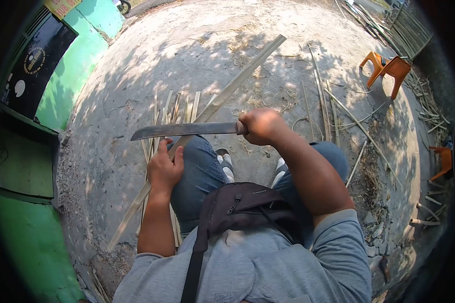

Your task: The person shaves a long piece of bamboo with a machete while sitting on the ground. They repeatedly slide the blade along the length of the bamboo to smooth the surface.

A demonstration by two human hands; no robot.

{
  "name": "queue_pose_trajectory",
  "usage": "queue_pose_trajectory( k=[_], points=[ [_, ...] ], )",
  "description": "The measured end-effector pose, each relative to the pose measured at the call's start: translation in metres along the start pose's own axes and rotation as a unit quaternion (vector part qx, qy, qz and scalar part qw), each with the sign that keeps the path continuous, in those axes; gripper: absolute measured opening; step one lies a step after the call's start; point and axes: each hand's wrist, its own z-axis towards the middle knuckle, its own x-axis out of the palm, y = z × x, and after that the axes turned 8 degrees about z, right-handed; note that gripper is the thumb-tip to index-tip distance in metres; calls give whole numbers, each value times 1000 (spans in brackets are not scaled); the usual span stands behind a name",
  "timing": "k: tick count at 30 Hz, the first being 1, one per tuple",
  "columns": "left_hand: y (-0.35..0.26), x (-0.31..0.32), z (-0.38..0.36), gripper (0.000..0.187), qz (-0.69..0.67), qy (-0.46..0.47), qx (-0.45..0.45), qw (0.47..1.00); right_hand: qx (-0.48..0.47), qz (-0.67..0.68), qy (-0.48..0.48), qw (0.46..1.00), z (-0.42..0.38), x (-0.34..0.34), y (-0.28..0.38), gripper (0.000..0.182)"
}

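My right hand point(262, 126) is closed round the handle of a machete point(187, 131). Its long dark blade points left and lies across a split bamboo strip point(242, 76), just above my left hand. The strip runs diagonally from lower left to upper right, over my left thigh. My left hand point(166, 169) holds this strip, with the thumb on one side and fingers partly hidden behind it. Several more bamboo strips point(187, 108) lie in a bundle beside and under my left leg.
Loose bamboo strips point(359, 123) lie on the ground at the right. Beyond them is an orange plastic chair point(395, 70), with another orange piece point(442, 162) lower down. A green wall point(60, 96) stands at the left. A black bag point(242, 207) rests on my lap.
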Motion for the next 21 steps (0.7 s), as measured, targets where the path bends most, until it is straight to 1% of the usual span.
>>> queue_pose_trajectory(
  k=[1, 4, 5, 8, 9, 12, 15, 18, 21],
  points=[
    [-1, -1, 0, 42, -5, 7, -7, 1000, -39, 7, -71, 997, -4, 4, -7, 14],
    [-4, -4, 0, 42, -12, 18, -22, 1000, 21, 40, -91, 995, 4, 3, -36, 14],
    [-4, -4, 0, 43, -8, 17, -22, 1000, 76, 46, -76, 993, 5, -2, -43, 16],
    [-5, -5, 0, 43, 5, 24, -18, 1000, 181, 120, -100, 971, 1, -15, -60, 22],
    [-5, -6, 0, 44, 10, 27, -17, 999, 188, 140, -103, 967, 3, -14, -66, 26],
    [-3, -4, 1, 44, 20, 6, -5, 1000, 201, 146, -105, 963, 1, -5, -72, 26],
    [-7, -6, 1, 42, 26, 8, -5, 1000, 184, 137, -94, 969, 2, -1, -60, 26],
    [-7, -6, 1, 43, 29, 19, -12, 999, 162, 110, -62, 979, 1, -3, -43, 24],
    [-5, -6, 1, 43, 19, 26, -14, 999, 93, 114, -59, 987, 1, -1, -35, 20]
  ],
)
